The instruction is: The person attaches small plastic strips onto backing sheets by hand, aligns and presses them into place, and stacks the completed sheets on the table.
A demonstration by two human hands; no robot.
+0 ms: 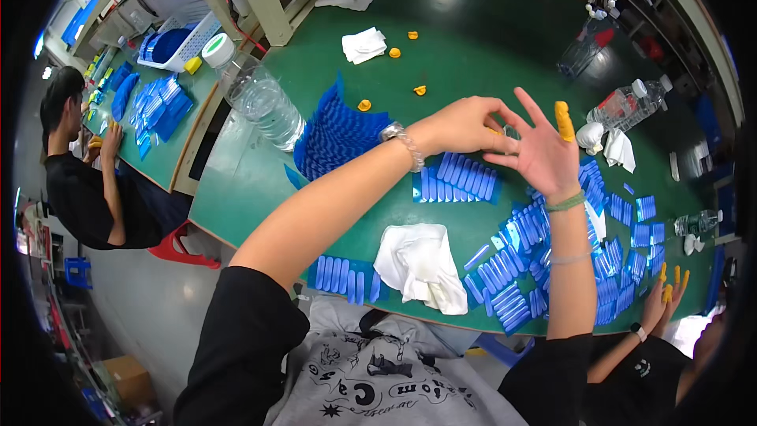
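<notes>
Along the near edge of the green, smooth-topped desk (378, 12), a soft, crumpled white cloth (422, 260) lies in loose folds. To its left rests a row of glossy blue strips (341, 276), slim and round-ended, laid side by side; to its right spreads a loose, overlapping heap of similar strips (512, 268) on shiny film.

Just beyond, another strip sheet (457, 179) lies flat below the raised hands. The left hand (473, 126) is bent at the fingers, its tips against the fingers of the right hand (546, 150); whether anything small is pinched there cannot be told. The right hand is spread, palm showing, with a wrinkled yellow finger cover (563, 121) snug on one finger. That cover points up and away from the wearer, its long axis following the finger.

Left of the hands stands a ridged, fanned blue stack (335, 138), beside a clear, tilted-looking plastic bottle (260, 91). Farther off sit small, rolled, rubbery yellow covers (420, 90) and a folded white tissue (363, 46).
</notes>
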